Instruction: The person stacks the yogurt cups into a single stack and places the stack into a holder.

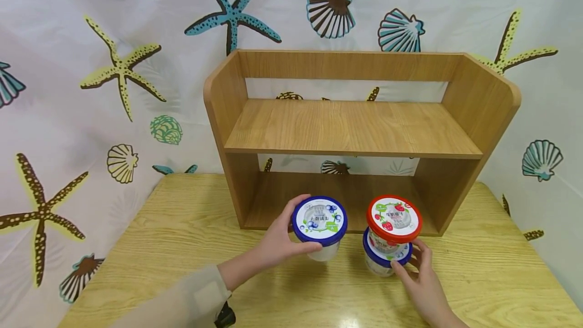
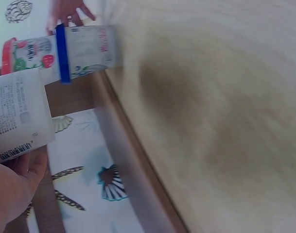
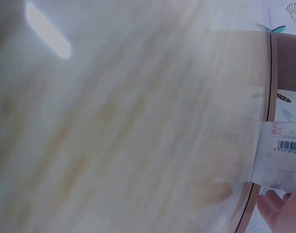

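Note:
My left hand (image 1: 284,234) grips a white tub with a blue lid (image 1: 320,217), blueberries printed on top, thumb in front and fingers at its far side. In the left wrist view this tub's barcoded side (image 2: 19,114) faces the camera. To the right, a tub with a red lid and strawberry print (image 1: 394,216) sits stacked on a second blue-lidded tub (image 1: 380,262) standing on the table. My right hand (image 1: 421,280) is at the lower tub's right side, thumb by its blue rim; its fingers look spread in the left wrist view.
Behind the tubs stands a two-level wooden shelf (image 1: 355,125) on the wooden table (image 1: 191,216). Its lower front edge lies just past the tubs. A curtain (image 1: 54,115) with starfish and shells hangs behind and at both sides.

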Demonstrator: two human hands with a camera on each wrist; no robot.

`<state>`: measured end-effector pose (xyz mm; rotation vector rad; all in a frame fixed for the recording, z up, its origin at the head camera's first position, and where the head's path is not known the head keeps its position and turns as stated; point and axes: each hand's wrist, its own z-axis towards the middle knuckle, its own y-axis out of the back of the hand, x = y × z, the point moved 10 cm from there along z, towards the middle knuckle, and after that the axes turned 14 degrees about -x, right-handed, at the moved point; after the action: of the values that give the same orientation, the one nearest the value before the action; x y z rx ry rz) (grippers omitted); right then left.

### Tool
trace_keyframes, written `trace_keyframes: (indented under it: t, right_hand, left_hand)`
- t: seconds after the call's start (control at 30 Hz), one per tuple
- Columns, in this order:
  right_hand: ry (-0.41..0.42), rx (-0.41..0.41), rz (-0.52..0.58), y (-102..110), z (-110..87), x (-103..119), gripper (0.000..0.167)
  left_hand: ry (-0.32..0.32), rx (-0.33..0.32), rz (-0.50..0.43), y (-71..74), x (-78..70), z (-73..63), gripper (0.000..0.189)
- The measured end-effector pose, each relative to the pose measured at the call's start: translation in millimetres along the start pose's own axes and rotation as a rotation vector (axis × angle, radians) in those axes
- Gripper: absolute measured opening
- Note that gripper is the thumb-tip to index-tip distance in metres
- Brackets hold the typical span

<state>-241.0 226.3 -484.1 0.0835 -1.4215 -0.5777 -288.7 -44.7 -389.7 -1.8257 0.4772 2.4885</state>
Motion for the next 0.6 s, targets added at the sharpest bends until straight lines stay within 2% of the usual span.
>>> trace_keyframes:
  t: [0.17,0.37,0.6]
  right_hand:
    - [0.024,-0.013,0.001,0.5,-0.4,2.5,0.069]
    - [0.018,-0.009,-0.014,1.1,-0.2,0.9,0.07]
    - [0.013,-0.005,-0.014,1.5,0.8,0.4,0.069]
  left_hand:
    - [-0.043,-0.014,-0.026,2.5,-19.8,8.0,0.093]
    - [-0.102,-0.026,-0.014,2.1,-41.6,17.7,0.095]
    - [-0.157,-0.015,-0.021,-0.5,-66.4,29.5,0.095]
